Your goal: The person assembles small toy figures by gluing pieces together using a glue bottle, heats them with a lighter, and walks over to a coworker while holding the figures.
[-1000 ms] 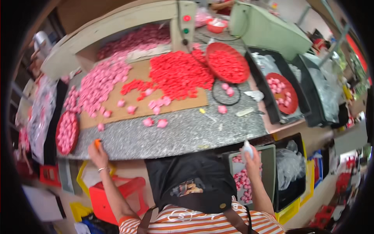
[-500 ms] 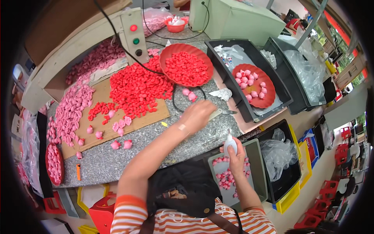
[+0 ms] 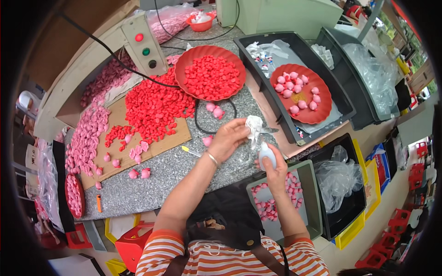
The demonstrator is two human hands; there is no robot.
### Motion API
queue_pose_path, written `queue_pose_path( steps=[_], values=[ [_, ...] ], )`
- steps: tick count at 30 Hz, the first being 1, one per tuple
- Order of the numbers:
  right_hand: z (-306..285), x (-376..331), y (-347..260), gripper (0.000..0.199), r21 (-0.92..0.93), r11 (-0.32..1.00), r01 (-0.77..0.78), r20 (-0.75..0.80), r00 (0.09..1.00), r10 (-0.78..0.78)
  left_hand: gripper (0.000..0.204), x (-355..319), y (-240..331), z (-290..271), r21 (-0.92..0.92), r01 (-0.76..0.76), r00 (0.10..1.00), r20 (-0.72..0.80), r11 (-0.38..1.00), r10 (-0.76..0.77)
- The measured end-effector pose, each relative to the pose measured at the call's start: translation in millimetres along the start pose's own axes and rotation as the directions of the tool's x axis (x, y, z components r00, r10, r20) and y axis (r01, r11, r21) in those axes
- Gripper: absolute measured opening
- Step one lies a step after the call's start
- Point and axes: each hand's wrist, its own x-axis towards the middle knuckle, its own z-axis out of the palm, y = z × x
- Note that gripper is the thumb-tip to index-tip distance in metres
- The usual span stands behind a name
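Note:
My left hand (image 3: 229,139) pinches a crumpled white tissue (image 3: 254,129) over the grey speckled worktop (image 3: 175,161). My right hand (image 3: 275,171) is wrapped round a small white squeeze bottle (image 3: 267,157), whose tip points up close beneath the tissue. Whether tip and tissue touch I cannot tell. A metal blade (image 3: 269,130) lies on the worktop behind the tissue, which covers its handle. Small round pink pieces (image 3: 214,109) sit just beyond my left hand. Below my right forearm stands a grey-green tray (image 3: 315,202) with many pink-and-red pieces (image 3: 264,202) in it.
A red scalloped bowl (image 3: 182,55) of red pieces stands beside a heap of them (image 3: 154,108) on cardboard (image 3: 172,138). At right, a black tray (image 3: 343,108) holds a red plate (image 3: 317,118) of pink balls. An orange lighter (image 3: 99,203) lies at left.
My left hand has picked up the tissue from the worktop and brought it toward the bottle. The bottle has moved slightly left and its tip is now by the tissue. The view has shifted a little.

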Motion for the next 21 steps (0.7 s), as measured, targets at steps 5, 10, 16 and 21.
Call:
queue_pose_path(
  steps=[5, 10, 16, 21],
  values=[
    [8, 9, 20, 0.036, -0.177, 0.981, 0.072, 0.101, 0.993, -0.055, 0.031, -19, 4, 7, -0.055, -0.13, 0.991, 0.007, 0.99, 0.131],
    [17, 4, 6, 0.034, -0.09, 0.996, -0.016, 0.017, 1.0, 0.017, 0.027, -13, 0, 20, 0.115, -0.236, 0.97, -0.031, 0.965, 0.241],
    [-9, 0, 9, 0.034, -0.027, 0.992, -0.126, -0.001, 0.992, 0.126, 0.023, 21, 37, 20, -0.026, -0.382, 0.893, -0.269, 0.924, 0.362],
    [-19, -7, 1, 0.035, 0.009, 0.999, -0.052, -0.03, 0.998, 0.052, 0.025, 30, 31, 22, 0.027, -0.209, 0.969, -0.132, 0.978, 0.211]
  ],
)
